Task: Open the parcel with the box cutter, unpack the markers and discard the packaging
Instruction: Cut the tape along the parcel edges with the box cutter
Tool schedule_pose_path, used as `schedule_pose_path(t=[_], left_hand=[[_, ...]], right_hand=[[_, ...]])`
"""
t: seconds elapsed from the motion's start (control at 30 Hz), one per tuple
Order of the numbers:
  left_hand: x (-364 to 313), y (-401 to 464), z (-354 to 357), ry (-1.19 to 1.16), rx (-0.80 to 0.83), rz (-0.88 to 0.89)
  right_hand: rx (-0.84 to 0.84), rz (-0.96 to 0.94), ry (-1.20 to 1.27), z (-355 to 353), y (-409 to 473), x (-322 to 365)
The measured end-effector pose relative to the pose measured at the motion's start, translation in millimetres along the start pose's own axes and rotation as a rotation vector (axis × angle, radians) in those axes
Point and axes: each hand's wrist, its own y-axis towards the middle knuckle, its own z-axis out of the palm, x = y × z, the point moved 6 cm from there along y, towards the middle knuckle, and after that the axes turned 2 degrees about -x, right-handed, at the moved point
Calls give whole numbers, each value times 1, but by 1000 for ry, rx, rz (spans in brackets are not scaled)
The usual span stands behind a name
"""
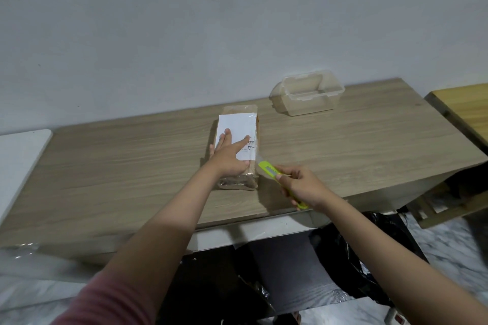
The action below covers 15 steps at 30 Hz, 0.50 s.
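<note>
A brown cardboard parcel (252,113) wrapped in clear tape lies in the middle of the wooden table (118,166), with a white label on its top. My left hand (229,155) presses flat on the label, fingers straight and spread. My right hand (303,185) grips a lime-green box cutter (269,170). The cutter's front end points at the parcel's near right edge and meets it there. The markers are not visible.
A clear plastic container (307,96) with its lid tipped back stands at the back right of the table. A black plastic bag (351,250) lies on the floor under the table's front edge. A second wooden surface (462,103) adjoins on the right, a white one (15,161) on the left.
</note>
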Motion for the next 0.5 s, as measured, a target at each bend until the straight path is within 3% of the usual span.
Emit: schedule_pose_path(t=[0.5], left_hand=[[0, 2, 1, -10, -7, -14]], right_hand=[[-8, -40, 133, 5, -16, -8]])
